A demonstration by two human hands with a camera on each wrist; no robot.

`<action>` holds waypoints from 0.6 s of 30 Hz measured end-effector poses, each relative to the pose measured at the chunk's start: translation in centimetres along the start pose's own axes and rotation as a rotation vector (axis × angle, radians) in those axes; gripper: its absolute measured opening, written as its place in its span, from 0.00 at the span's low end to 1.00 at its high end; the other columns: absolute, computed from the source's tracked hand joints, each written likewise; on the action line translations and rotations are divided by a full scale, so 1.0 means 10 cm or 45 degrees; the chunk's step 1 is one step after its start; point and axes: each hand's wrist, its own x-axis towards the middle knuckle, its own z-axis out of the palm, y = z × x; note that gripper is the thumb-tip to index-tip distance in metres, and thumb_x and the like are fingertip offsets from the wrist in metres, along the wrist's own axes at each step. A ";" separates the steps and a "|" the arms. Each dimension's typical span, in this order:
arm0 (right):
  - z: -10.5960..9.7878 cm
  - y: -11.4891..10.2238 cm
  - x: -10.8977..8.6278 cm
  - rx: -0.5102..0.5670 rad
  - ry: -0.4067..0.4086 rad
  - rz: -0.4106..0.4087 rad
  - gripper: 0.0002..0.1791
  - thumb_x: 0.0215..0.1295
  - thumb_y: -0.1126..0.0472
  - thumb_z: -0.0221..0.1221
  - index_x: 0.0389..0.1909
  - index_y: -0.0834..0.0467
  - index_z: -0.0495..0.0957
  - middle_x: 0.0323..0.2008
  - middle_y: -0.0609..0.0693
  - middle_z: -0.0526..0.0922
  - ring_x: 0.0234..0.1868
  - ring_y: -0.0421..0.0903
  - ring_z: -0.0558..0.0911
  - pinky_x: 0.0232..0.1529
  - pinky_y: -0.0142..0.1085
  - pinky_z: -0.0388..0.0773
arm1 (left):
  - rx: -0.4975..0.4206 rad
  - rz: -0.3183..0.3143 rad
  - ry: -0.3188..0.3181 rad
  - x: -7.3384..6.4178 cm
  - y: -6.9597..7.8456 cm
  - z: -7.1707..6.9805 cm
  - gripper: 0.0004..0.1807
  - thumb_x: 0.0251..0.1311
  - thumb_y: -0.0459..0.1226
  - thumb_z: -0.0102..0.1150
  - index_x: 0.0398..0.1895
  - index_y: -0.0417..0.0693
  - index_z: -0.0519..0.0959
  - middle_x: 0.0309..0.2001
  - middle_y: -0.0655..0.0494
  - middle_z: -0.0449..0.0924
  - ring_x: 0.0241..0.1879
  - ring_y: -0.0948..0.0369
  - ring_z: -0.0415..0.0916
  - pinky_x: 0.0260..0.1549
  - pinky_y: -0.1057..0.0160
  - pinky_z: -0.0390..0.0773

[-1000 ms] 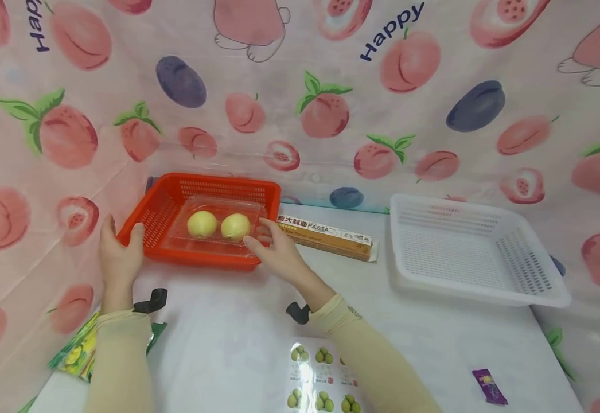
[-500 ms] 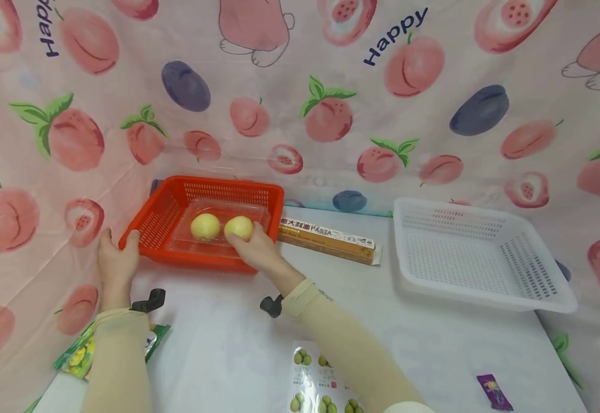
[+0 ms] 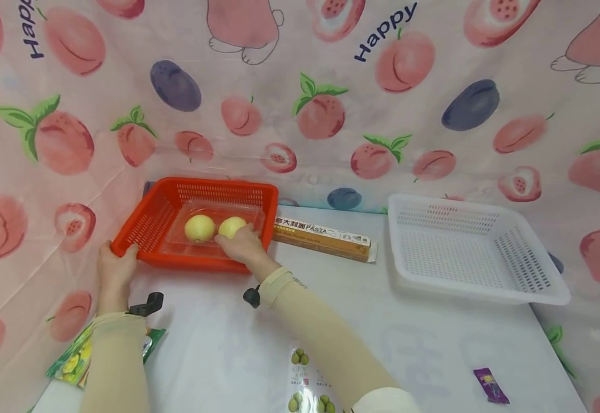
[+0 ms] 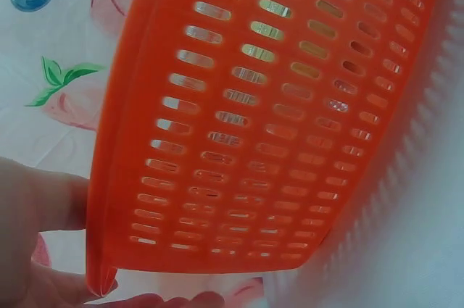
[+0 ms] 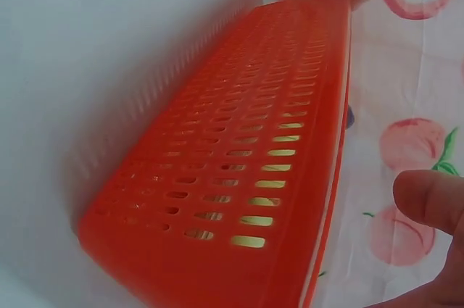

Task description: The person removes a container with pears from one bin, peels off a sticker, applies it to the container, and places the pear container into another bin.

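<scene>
Two round pale-yellow fruits, the left fruit (image 3: pixel 199 228) and the right fruit (image 3: pixel 232 226), lie in a clear plastic container (image 3: pixel 176 229) inside a red plastic basket (image 3: pixel 191 263). My left hand (image 3: pixel 116 275) holds the basket's near left corner, thumb and a finger about the rim (image 4: pixel 98 250). My right hand (image 3: pixel 243 246) reaches over the near right rim, its thumb close by the right fruit and covering part of it. In the right wrist view, the thumb (image 5: pixel 431 196) is extended above the rim. Its other fingers are hidden, so a grip on the fruit cannot be made out.
Behind the basket's right side lies a pasta box (image 3: pixel 326 238). A white basket (image 3: pixel 478 292) stands at the right. A purple packet (image 3: pixel 491 385) lies near the front right, a sheet with printed fruit (image 3: pixel 300 378) at the front, and a green-yellow bag (image 3: pixel 70 361) under my left forearm.
My right hand has moved left over the basket's rim to the right fruit. My left hand has closed round the basket's near left corner. The fruits stay in place.
</scene>
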 end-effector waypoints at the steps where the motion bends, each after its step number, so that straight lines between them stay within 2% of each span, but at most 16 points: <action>1: 0.01 -0.01 0.01 -0.013 0.010 0.000 0.53 0.62 0.38 0.57 0.76 0.64 0.44 0.69 0.59 0.61 0.62 0.53 0.67 0.62 0.48 0.67 | -0.011 -0.011 -0.008 0.00 0.00 0.00 0.42 0.72 0.46 0.40 0.76 0.38 0.32 0.75 0.36 0.39 0.71 0.43 0.46 0.67 0.46 0.53; 5: 0.04 -0.03 0.02 -0.037 0.032 -0.022 0.50 0.62 0.40 0.58 0.75 0.63 0.49 0.71 0.58 0.58 0.66 0.54 0.63 0.64 0.48 0.65 | -0.067 -0.048 -0.026 0.01 -0.01 0.01 0.42 0.72 0.46 0.39 0.77 0.42 0.30 0.76 0.39 0.38 0.70 0.44 0.49 0.66 0.47 0.57; 9: 0.08 -0.05 0.02 -0.009 0.024 -0.023 0.48 0.62 0.42 0.59 0.75 0.61 0.51 0.71 0.57 0.59 0.64 0.53 0.65 0.63 0.49 0.66 | -0.098 -0.083 -0.033 0.01 0.00 0.01 0.42 0.73 0.46 0.39 0.77 0.45 0.28 0.76 0.41 0.37 0.70 0.45 0.49 0.65 0.48 0.59; 18: 0.12 -0.06 0.10 -0.022 0.111 -0.063 0.46 0.64 0.45 0.59 0.73 0.64 0.51 0.68 0.60 0.61 0.68 0.56 0.62 0.66 0.46 0.62 | -0.170 -0.056 -0.038 0.03 0.00 0.05 0.41 0.74 0.44 0.40 0.77 0.45 0.28 0.76 0.41 0.37 0.69 0.46 0.51 0.65 0.51 0.60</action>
